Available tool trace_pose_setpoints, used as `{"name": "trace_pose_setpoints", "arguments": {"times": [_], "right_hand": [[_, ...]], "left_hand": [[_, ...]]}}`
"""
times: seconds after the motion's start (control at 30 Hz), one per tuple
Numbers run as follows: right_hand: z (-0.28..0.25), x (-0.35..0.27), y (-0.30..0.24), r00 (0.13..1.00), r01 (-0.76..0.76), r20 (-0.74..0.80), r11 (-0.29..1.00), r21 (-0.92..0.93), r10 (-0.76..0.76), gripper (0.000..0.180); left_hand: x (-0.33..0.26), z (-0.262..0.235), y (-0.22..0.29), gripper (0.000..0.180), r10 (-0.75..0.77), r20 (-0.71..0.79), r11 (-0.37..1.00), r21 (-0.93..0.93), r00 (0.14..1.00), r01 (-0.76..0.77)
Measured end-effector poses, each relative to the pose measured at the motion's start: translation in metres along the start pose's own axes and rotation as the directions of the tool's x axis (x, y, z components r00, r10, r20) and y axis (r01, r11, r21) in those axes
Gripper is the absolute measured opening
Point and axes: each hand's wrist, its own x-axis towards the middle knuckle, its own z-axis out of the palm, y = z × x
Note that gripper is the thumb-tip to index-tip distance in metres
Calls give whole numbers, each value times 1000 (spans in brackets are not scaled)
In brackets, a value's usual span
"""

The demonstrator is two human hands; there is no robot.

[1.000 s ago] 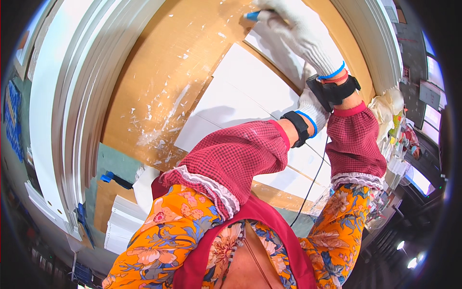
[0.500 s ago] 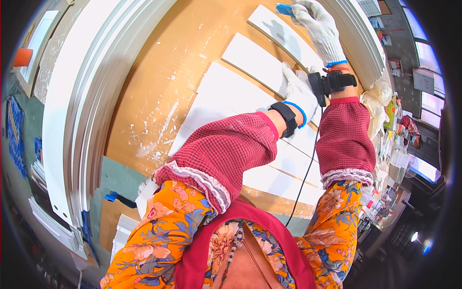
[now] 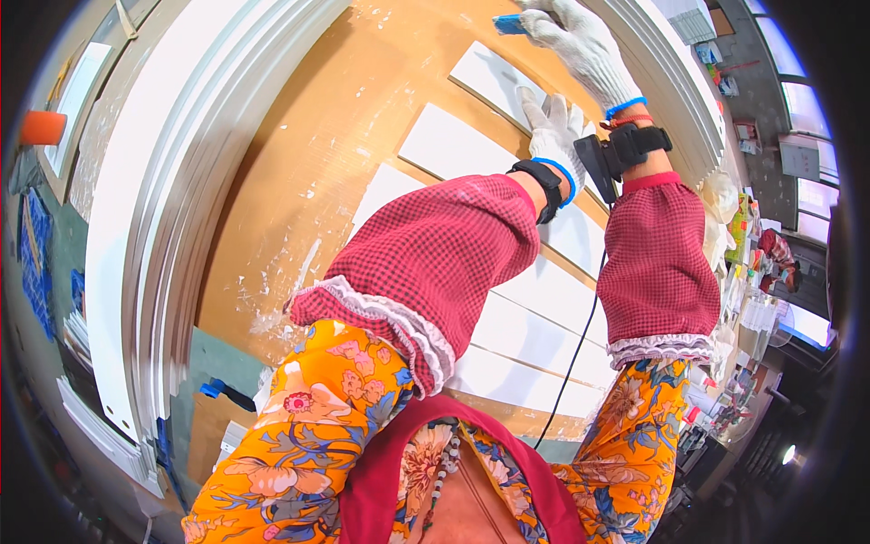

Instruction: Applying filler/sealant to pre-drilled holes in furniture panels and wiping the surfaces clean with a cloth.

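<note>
My right hand (image 3: 587,56), in a white knit glove with a blue cuff, is at the far end of the tabletop. Its fingers are closed on a small blue flat-edged piece (image 3: 510,24) whose exact kind I cannot make out. Closer in, my left hand (image 3: 554,136), gloved alike, has its fingers spread. It is over the ends of the two farthest white boards, a far board (image 3: 490,77) and the board before it (image 3: 460,141); contact is unclear. More white boards (image 3: 535,335) lie side by side toward me, partly hidden by my left sleeve.
Tall stacks of long white panels stand along the left (image 3: 136,227) and the far right (image 3: 666,86) of the tan tabletop (image 3: 299,172). A black cable (image 3: 580,349) runs from my right wrist toward me. Cluttered goods (image 3: 739,299) and another person (image 3: 779,254) are at the right.
My left hand has reached farther out, toward the farthest board, with its fingers spreading. My right hand, still holding the blue piece, has moved farther out over the table. The view has shifted too.
</note>
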Motion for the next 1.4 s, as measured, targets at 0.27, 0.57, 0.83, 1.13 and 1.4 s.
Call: {"name": "trace_pose_setpoints", "arguments": {"times": [0.27, 0.57, 0.83, 1.13, 1.4], "right_hand": [[19, 22, 30, 999, -41, 38, 999, 25, 40, 16], [22, 25, 39, 993, -26, 119, 989, 143, 9, 20], [23, 24, 35, 995, -65, 70, 996, -59, 70, 19], [25, 26, 42, 998, -32, 62, 998, 45, 30, 17], [26, 25, 30, 998, -54, 41, 999, 10, 53, 16]], "left_hand": [[7, 29, 0, 99, 46, -23, 844, 535, 999, -26], [4, 23, 3, 98, 82, -1, 945, 316, 997, -78], [3, 22, 2, 98, 113, -3, 965, 240, 994, -109], [4, 24, 3, 98, 127, -12, 976, 178, 992, -123], [4, 29, -1, 97, 148, -31, 980, 141, 989, -142]]}}
